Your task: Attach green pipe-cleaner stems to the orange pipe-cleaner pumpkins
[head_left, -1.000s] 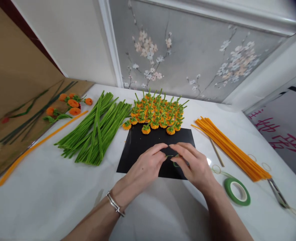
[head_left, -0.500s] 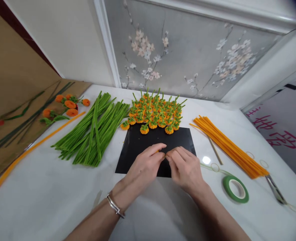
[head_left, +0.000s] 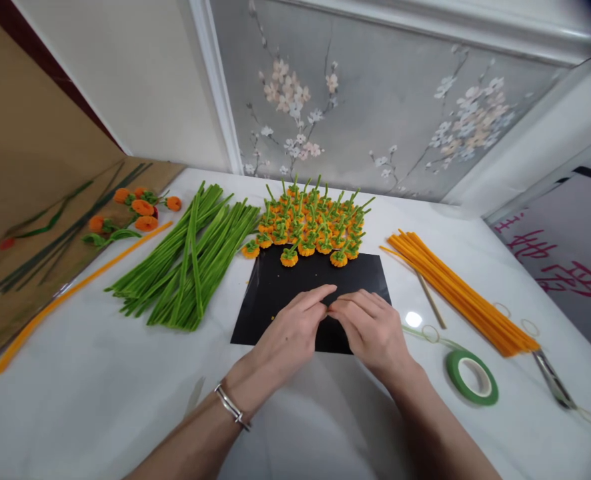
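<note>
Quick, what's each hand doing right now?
Left hand: fingers pinched together; any held item is hidden.
Right hand: fingertips closed against the left's; what they grip can't be told.

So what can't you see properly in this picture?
Head view, all:
What's between left hand and right hand: hidden by fingers.
The metal tool's far end: hidden by orange stems.
The rest of the panel with pink writing: cut off by the right edge.

Whatever lies between the meeting fingertips (head_left: 328,311) is hidden by the fingers. Below them, both forearms (head_left: 195,417) run off the bottom edge; far to their left, the brown wrapping (head_left: 40,133) is cut off.
</note>
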Motion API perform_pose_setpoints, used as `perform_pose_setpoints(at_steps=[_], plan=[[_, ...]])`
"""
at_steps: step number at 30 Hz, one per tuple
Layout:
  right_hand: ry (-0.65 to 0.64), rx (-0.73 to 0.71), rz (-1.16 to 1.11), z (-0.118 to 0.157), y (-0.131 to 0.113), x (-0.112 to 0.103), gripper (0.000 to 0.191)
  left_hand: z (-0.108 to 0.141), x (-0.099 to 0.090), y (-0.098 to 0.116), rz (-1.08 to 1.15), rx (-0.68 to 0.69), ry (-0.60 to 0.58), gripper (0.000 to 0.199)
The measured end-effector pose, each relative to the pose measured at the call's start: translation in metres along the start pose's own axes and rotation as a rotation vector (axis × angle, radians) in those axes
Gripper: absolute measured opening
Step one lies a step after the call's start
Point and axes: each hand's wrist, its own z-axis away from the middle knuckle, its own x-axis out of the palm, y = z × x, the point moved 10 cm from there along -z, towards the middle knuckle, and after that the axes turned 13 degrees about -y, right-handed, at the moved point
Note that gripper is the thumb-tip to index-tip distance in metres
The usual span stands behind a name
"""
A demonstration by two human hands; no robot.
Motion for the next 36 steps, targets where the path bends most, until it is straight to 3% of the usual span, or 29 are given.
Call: perform_pose_setpoints(at_steps=[7,10,13,18,22,31,36], plan=[[0.032,0.094,-0.009,0.001,0.004,0.006,0.019,-0.004,-0.001,-0.001,0.072,-0.024,-0.028,0.027],[0.04,0.118,-0.183,0.004,0.017,0.005,0.017,-0.003,-0.011,-0.008,0.255,-0.126,0.005,0.026],[0.018,0.134,-0.276,0.005,0.027,0.003,0.015,0.0,-0.011,-0.02,0.521,-0.236,0.018,0.042],[0.026,0.04,-0.249,0.005,0.023,-0.006,0.024,0.002,-0.003,-0.028,0.78,-0.28,0.001,0.028],[0.06,-0.022,-0.166,0.005,0.015,-0.009,0.017,0.002,0.001,-0.028,0.794,-0.281,-0.018,0.026],[-0.027,0.014,-0.08,-0.002,0.007,0.003,0.019,0.001,0.002,-0.024,0.561,-0.309,-0.036,0.03],[0.0,0.106,-0.26,0.002,0.027,-0.003,0.016,0.002,0.003,-0.032,0.745,-0.296,0.023,0.039]])
